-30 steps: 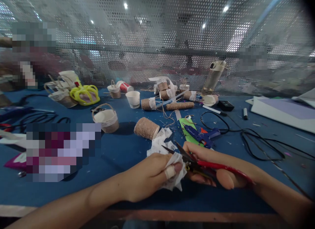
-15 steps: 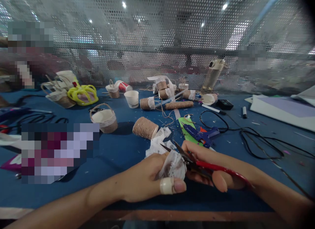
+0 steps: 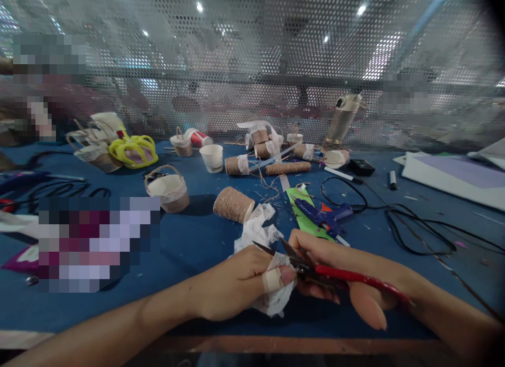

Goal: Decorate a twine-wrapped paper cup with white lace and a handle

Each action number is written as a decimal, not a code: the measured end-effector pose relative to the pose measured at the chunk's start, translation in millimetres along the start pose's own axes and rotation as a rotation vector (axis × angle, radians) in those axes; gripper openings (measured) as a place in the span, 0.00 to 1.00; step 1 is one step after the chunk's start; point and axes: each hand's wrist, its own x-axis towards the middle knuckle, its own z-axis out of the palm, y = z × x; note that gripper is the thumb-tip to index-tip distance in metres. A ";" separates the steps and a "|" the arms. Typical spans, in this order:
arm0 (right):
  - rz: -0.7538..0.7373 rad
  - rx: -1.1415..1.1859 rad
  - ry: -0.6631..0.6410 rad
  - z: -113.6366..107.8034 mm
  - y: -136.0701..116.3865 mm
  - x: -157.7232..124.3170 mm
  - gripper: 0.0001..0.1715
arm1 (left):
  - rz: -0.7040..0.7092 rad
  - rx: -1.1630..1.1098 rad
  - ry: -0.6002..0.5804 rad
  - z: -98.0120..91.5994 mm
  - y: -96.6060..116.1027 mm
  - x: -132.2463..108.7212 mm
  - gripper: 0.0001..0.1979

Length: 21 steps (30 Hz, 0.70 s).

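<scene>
Overall, blue table [image 3: 177, 251] fills most of the lower frame. Left hand [image 3: 232, 283], lower centre, pinches white lace [image 3: 272, 304] under its thumb; right hand [image 3: 339, 254], lower right of centre, thumb out, grips red-handled scissors [image 3: 333, 273], blades parted close by the lace. Twine-wrapped cup [image 3: 233, 205] lies on its side, mid-frame. Pale strip [image 3: 272, 280] crosses left thumb.

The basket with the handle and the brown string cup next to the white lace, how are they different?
The basket stands upright, while the cup lies on its side. The basket has a handle looping over its top; the cup shows none. The basket has a white band near its rim, but the cup's outside is brown string. Both have brown wrapping and rest on the blue table.
</scene>
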 end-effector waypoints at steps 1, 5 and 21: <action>0.007 -0.004 -0.010 0.2 0.0 0.4 0.49 | -0.007 -0.017 -0.017 -0.6 -0.1 -0.3 0.28; 0.019 0.020 -0.011 0.8 7.4 3.3 0.49 | -0.068 -0.043 -0.064 -2.9 -0.7 -2.0 0.29; 0.037 -0.020 0.001 7.2 1.1 2.6 0.45 | -0.162 -0.123 -0.067 -1.6 -4.3 -4.1 0.31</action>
